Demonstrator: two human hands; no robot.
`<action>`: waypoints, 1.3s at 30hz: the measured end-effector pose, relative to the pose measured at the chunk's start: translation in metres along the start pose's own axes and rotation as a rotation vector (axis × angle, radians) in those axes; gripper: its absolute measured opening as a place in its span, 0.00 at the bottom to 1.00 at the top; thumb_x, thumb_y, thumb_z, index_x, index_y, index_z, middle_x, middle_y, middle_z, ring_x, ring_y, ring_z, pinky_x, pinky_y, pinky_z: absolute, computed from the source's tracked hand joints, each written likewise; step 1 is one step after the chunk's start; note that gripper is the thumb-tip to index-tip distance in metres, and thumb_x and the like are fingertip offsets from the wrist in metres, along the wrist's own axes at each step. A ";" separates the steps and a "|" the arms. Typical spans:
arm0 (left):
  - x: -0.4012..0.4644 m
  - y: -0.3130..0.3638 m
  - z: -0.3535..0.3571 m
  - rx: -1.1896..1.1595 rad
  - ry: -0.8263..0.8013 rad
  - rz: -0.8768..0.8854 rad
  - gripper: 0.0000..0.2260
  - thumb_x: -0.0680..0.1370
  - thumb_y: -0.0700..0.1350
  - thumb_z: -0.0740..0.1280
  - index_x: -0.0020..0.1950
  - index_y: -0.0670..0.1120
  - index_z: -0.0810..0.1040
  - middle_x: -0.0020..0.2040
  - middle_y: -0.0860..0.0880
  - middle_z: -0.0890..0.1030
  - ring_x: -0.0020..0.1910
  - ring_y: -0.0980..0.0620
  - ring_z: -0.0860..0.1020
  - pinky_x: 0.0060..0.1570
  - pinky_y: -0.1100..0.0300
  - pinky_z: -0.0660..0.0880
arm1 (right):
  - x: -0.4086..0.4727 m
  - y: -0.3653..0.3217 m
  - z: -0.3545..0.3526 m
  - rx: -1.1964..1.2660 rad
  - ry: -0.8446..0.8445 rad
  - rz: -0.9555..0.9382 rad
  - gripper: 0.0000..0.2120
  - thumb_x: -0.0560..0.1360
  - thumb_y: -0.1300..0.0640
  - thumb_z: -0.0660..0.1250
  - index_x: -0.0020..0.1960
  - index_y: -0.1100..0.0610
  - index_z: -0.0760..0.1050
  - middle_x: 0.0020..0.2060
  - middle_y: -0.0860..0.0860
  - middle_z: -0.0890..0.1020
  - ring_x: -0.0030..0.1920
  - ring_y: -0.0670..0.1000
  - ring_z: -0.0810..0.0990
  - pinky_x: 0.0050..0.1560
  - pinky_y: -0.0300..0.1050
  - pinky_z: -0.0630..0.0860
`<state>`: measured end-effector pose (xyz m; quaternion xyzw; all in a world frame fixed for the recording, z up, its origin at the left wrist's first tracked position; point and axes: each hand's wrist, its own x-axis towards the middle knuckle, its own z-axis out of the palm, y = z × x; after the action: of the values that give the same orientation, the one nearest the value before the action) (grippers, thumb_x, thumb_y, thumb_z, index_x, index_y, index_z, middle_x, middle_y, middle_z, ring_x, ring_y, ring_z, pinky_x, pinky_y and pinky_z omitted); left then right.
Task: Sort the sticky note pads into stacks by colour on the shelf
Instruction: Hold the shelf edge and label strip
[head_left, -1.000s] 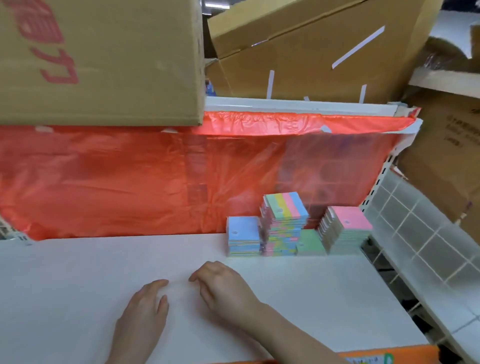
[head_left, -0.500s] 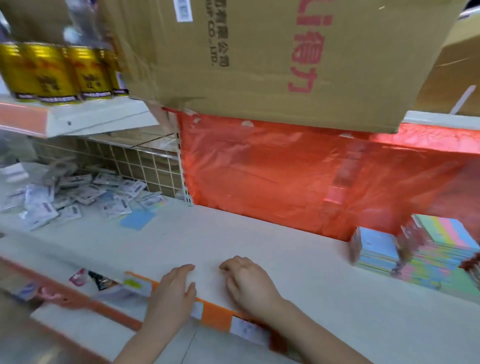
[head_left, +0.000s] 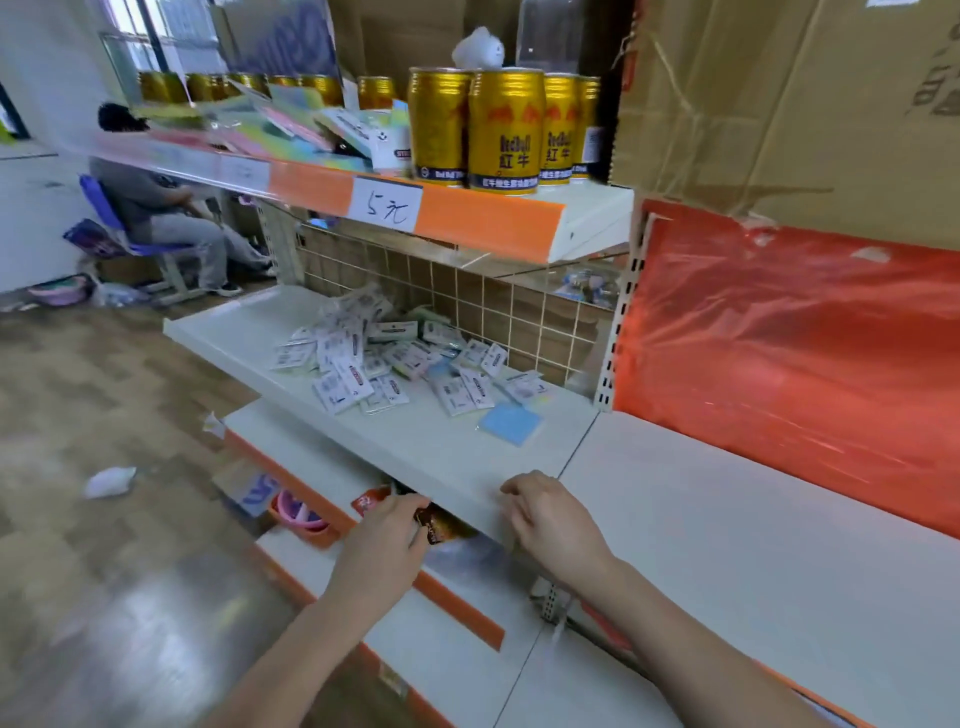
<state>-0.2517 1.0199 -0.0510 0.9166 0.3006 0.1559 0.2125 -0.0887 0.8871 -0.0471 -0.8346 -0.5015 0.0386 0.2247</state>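
Observation:
A loose pile of wrapped sticky note pads (head_left: 384, 358) lies on the white shelf (head_left: 452, 457) to the left of the upright. One bare blue pad (head_left: 511, 423) sits at the pile's near right. More pastel pads (head_left: 291, 127) are scattered on the upper shelf. My right hand (head_left: 553, 519) rests on the shelf's front edge, fingers loosely curled and holding nothing. My left hand (head_left: 387, 540) hangs just below that edge, relaxed, beside a brown packet (head_left: 439, 525) on the lower shelf. The sorted stacks are out of view.
Gold drink cans (head_left: 498, 130) stand on the upper shelf above an orange price strip (head_left: 384, 208). Orange plastic sheet (head_left: 789, 353) backs the right-hand shelf, under a cardboard box (head_left: 789, 104). A person sits on a chair (head_left: 156, 208) at far left. A pink tub (head_left: 301, 514) sits lower down.
The view has swung left, away from the coloured stacks to the pile of loose pads. Both hands slid left along the shelf edge; the left one dropped below it.

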 end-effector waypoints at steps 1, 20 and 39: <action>0.002 -0.009 -0.004 0.005 -0.005 -0.008 0.17 0.80 0.43 0.60 0.69 0.48 0.69 0.65 0.51 0.73 0.65 0.52 0.69 0.62 0.60 0.66 | 0.007 -0.006 0.005 0.000 -0.010 0.001 0.15 0.79 0.57 0.56 0.63 0.56 0.72 0.59 0.51 0.76 0.60 0.52 0.73 0.58 0.45 0.70; 0.170 -0.037 0.021 0.031 -0.078 0.146 0.18 0.79 0.41 0.60 0.69 0.46 0.67 0.67 0.50 0.69 0.68 0.52 0.64 0.66 0.59 0.63 | 0.148 0.035 0.035 -0.188 -0.090 0.182 0.27 0.77 0.49 0.62 0.71 0.60 0.61 0.67 0.59 0.66 0.68 0.60 0.63 0.68 0.47 0.59; 0.257 -0.058 0.062 0.360 -0.115 0.411 0.17 0.76 0.55 0.65 0.61 0.48 0.74 0.62 0.50 0.75 0.62 0.49 0.73 0.56 0.55 0.71 | 0.172 0.030 0.073 -0.419 0.069 0.423 0.23 0.69 0.41 0.56 0.48 0.56 0.81 0.42 0.51 0.82 0.39 0.56 0.79 0.39 0.47 0.79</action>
<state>-0.0562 1.2029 -0.0915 0.9887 0.1187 0.0873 0.0269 -0.0008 1.0466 -0.0973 -0.9495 -0.3058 -0.0481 0.0516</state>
